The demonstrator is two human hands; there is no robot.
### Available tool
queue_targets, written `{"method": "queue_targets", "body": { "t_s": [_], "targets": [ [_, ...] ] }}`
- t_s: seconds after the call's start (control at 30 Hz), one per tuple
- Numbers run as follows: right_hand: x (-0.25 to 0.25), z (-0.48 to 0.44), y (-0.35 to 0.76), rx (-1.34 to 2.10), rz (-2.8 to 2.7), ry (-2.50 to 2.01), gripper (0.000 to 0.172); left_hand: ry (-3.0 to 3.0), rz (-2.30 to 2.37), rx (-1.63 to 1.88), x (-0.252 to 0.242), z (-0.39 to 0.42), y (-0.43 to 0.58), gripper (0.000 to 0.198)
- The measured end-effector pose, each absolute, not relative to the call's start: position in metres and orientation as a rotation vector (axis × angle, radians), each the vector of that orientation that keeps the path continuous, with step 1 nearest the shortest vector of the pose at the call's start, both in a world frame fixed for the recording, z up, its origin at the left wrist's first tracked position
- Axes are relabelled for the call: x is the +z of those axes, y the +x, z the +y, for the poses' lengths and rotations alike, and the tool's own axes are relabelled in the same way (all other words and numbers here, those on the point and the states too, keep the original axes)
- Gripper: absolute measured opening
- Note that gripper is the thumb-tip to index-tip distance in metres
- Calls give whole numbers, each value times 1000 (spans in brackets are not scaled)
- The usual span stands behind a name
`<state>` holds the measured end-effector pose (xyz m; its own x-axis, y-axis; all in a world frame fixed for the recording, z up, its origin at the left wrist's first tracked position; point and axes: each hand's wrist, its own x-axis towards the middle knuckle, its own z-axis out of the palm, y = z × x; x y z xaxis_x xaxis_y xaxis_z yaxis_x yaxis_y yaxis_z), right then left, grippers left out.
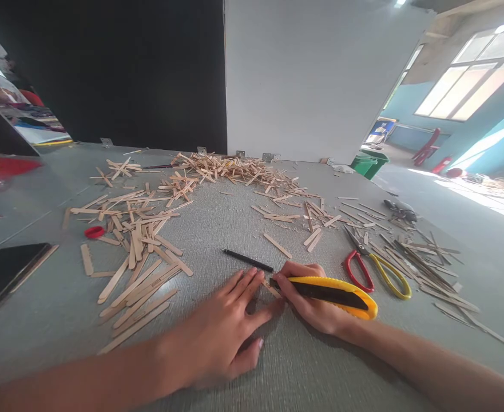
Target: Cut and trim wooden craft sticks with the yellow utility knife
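My right hand (309,300) is wrapped round a yellow and black utility knife (333,290), whose tip rests on a small wooden stick (271,289) lying on the grey table (217,229). My left hand (223,332) lies flat with its fingers stretched out, the fingertips pressing on the same stick just left of the knife tip. A black pen (247,260) lies right behind the hands.
Loose popsicle sticks (135,246) cover the left and far side of the table, with a heap (234,167) at the back. Red and yellow handled scissors (374,266) lie to the right among thin splints (423,266). A red cap (94,232) and a black phone (3,272) sit on the left.
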<state>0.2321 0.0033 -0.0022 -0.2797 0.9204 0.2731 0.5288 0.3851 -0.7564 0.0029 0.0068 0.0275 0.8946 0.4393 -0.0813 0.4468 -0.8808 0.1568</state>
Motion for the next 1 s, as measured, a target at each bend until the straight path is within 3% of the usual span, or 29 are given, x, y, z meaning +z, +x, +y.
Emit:
{"method": "queue_targets", "body": {
  "t_s": [1.0],
  "targets": [
    [-1,-1,230,687,-1933,-1232,27,2833,697,28,25,6,1,70]
  ]
}}
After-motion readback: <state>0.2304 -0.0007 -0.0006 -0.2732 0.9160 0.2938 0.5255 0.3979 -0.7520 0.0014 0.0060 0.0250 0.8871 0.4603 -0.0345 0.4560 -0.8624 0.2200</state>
